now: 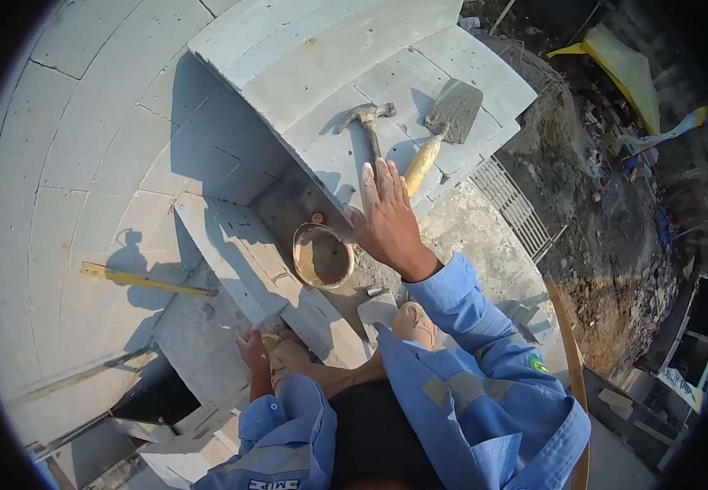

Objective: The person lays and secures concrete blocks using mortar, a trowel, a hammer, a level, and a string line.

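Observation:
My right hand lies with fingers stretched out and dusty over the top of a pale block wall. A claw hammer rests on that wall, and its handle runs down to my fingertips, where the lower end is hidden. Just right of the fingers is a trowel with a mortar-coated blade and yellowish handle. Lower left, my left hand hangs beside the end of a low block wall, fingers apart, nothing visible in it. Between the two walls stands a round bucket of wet-looking mortar.
A yellow straight bar leans across the block wall at left. Block offcuts lie near my shoe. At right, beyond the wall edge and a metal grating, the ground drops to dirt and rubble with a yellow tarp.

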Action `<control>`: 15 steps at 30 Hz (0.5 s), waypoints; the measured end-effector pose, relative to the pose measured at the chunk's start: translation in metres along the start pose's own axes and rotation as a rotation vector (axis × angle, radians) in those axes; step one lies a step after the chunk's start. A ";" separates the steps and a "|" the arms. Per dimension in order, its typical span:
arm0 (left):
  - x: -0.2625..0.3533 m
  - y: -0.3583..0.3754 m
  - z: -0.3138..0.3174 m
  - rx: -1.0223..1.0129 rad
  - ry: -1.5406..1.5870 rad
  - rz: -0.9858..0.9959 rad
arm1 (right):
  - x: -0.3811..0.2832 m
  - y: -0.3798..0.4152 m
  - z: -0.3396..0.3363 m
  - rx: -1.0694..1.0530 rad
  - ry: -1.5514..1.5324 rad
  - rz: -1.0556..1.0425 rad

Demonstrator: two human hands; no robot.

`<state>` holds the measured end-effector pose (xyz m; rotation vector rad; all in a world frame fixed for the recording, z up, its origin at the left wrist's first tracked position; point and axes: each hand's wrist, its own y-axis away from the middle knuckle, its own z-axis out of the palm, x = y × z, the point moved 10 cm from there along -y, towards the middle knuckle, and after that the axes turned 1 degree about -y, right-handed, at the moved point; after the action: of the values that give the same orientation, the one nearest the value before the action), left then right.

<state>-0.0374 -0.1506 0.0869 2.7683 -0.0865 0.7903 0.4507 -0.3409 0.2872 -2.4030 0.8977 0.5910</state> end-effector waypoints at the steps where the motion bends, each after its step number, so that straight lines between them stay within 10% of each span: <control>1: 0.025 0.027 0.015 -0.009 -0.114 0.082 | -0.009 0.007 -0.011 -0.030 -0.089 -0.035; 9: 0.084 0.205 -0.068 0.176 0.331 -0.123 | 0.000 0.066 0.063 -0.469 0.274 -0.408; 15: -0.004 0.346 -0.090 0.588 0.388 -0.548 | -0.007 0.066 0.082 -0.675 0.593 -0.512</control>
<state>-0.1307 -0.4604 0.2389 2.8186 1.0814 1.3147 0.3822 -0.3325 0.2079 -3.3463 0.2425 -0.0566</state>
